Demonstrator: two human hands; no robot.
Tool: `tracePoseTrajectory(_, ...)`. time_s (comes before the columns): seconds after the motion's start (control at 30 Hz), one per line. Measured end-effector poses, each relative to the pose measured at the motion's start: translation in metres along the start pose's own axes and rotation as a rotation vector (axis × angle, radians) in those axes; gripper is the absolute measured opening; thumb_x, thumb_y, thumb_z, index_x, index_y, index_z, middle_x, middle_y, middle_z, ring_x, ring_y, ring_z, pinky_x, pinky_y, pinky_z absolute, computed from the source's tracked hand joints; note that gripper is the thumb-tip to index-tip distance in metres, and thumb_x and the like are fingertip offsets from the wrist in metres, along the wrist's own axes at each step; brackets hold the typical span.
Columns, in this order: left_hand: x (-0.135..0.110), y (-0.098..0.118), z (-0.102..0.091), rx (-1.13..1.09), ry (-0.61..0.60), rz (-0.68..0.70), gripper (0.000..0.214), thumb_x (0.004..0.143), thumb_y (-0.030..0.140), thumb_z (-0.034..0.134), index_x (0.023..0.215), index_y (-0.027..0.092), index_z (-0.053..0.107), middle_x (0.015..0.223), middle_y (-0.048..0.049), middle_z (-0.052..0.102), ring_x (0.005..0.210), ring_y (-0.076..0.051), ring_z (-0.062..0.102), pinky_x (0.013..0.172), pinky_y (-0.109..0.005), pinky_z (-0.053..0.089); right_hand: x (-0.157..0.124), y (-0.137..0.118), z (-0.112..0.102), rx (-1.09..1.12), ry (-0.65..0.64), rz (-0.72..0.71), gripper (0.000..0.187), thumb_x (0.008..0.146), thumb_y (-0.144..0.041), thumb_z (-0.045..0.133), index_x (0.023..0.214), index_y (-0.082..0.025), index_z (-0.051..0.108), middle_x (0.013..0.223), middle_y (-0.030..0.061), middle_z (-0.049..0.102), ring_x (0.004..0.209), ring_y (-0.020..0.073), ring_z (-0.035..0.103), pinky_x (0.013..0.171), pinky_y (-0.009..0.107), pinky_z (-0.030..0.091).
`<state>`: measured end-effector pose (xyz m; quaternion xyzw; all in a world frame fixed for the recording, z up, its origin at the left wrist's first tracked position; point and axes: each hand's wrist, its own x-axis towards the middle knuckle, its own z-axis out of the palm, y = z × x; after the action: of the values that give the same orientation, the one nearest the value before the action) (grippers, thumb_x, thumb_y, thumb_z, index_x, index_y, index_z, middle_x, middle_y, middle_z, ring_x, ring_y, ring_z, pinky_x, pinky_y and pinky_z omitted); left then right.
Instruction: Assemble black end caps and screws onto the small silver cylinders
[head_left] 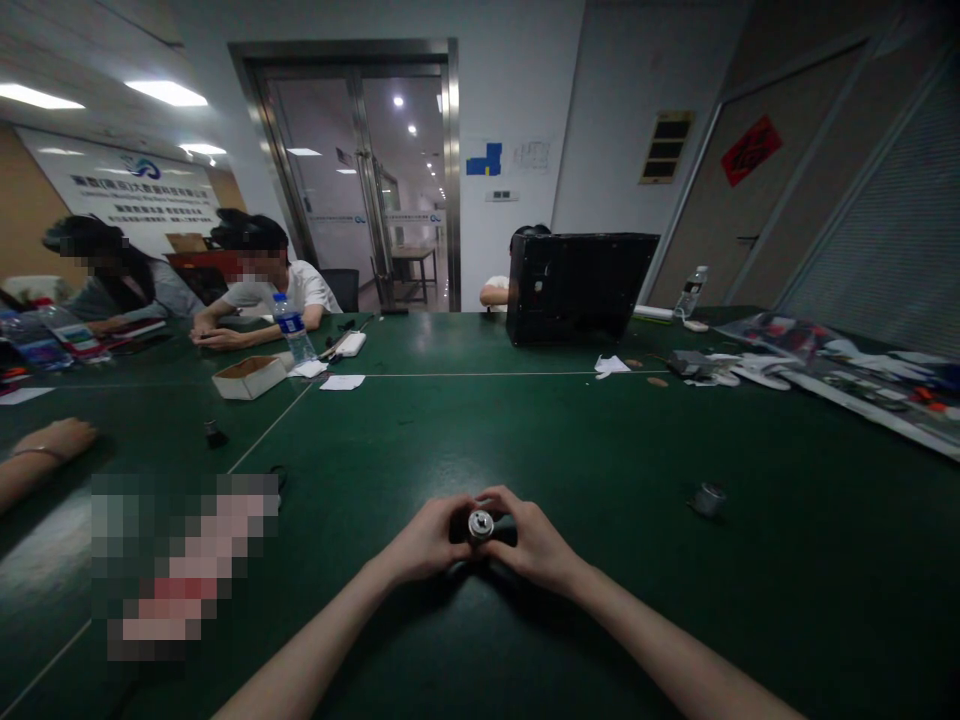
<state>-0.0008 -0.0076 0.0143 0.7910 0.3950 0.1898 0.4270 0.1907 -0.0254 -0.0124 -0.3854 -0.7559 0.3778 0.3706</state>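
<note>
Between my two hands, low in the middle of the head view, is a small round metal part [481, 524] with a dark spot at the centre of its bright end face. My left hand [427, 540] curls its fingers and thumb about the part's left side. From the other side, my right hand [538, 545] grips it in the same curved way. The fingers and the end face hide the lower body of the part. To the right, a similar small metal cylinder [709, 499] lies on the green table [600, 450].
A black box [577, 290] stands at the back. Tools and scraps fill a tray [870, 400] at right. On the left are a small dark part [215, 434], an open carton [250, 378], a water bottle [292, 330] and another person's hand [64, 440]. Several people sit around.
</note>
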Motion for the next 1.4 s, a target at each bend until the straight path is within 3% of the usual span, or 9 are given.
tracePoseTrajectory(0.3,0.003,-0.005,0.0,-0.113,-0.005,-0.002,0.048,0.068,0.016,0.071,0.114,0.016,0.057,0.111,-0.0065,0.063,0.099,-0.021,0.058,0.089,-0.031,0.043,-0.002,-0.003,-0.002,-0.039,0.024,-0.051,0.045,0.072,-0.015,0.064,0.114,-0.022,0.049,0.103,0.0046,0.067,0.098,0.0197,0.062,0.088,0.035,0.045)
tracePoseTrajectory(0.6,0.0,-0.008,-0.004,-0.212,-0.098,-0.028,0.049,0.072,0.026,0.072,0.118,0.018,0.054,0.118,-0.0067,0.06,0.107,-0.023,0.055,0.094,-0.034,0.039,0.0,-0.004,-0.002,0.043,0.038,0.052,0.039,0.076,-0.025,0.063,0.113,-0.022,0.049,0.099,0.0064,0.068,0.092,0.0214,0.064,0.083,0.037,0.048)
tracePoseTrajectory(0.83,0.0,-0.014,-0.009,-0.311,-0.164,-0.071,0.05,0.081,0.035,0.063,0.124,0.018,0.043,0.099,-0.0039,0.062,0.092,-0.02,0.058,0.084,-0.032,0.043,0.003,0.009,-0.001,0.213,0.049,0.16,0.041,0.078,-0.038,0.064,0.112,-0.019,0.052,0.088,0.0041,0.066,0.083,0.0193,0.063,0.076,0.033,0.049)
tracePoseTrajectory(0.93,0.0,-0.012,-0.011,-0.334,-0.127,-0.058,0.043,0.082,0.037,0.061,0.118,0.018,0.045,0.092,-0.002,0.06,0.088,-0.018,0.057,0.083,-0.032,0.042,0.005,0.011,-0.003,0.309,0.037,0.204,0.046,0.074,-0.041,0.067,0.111,-0.018,0.053,0.088,0.004,0.065,0.083,0.0189,0.063,0.077,0.033,0.048)
tracePoseTrajectory(1.07,-0.001,-0.012,-0.013,-0.344,-0.083,-0.017,0.043,0.08,0.039,0.064,0.114,0.018,0.047,0.1,-0.004,0.058,0.09,-0.019,0.056,0.081,-0.03,0.042,0.006,0.011,-0.005,0.442,0.027,0.233,0.044,0.068,-0.045,0.071,0.101,-0.017,0.059,0.093,0.0047,0.065,0.087,0.0197,0.061,0.081,0.033,0.047)
tracePoseTrajectory(1.2,0.001,-0.015,-0.012,-0.301,-0.012,0.012,0.049,0.071,0.031,0.073,0.111,0.018,0.048,0.098,-0.0033,0.056,0.086,-0.018,0.055,0.073,-0.027,0.043,0.005,0.014,-0.005,0.569,0.072,0.279,0.044,0.062,-0.041,0.076,0.095,-0.017,0.059,0.09,0.0035,0.065,0.084,0.0191,0.061,0.079,0.032,0.046)
tracePoseTrajectory(1.4,0.007,-0.017,-0.005,-0.41,0.067,0.033,0.036,0.073,0.021,0.07,0.102,0.017,0.049,0.094,-0.0026,0.057,0.083,-0.016,0.056,0.073,-0.027,0.044,0.004,0.014,-0.002,0.758,0.061,0.375,0.051,0.055,-0.037,0.081,0.093,-0.018,0.053,0.088,0.0024,0.065,0.078,0.0177,0.062,0.075,0.031,0.046)
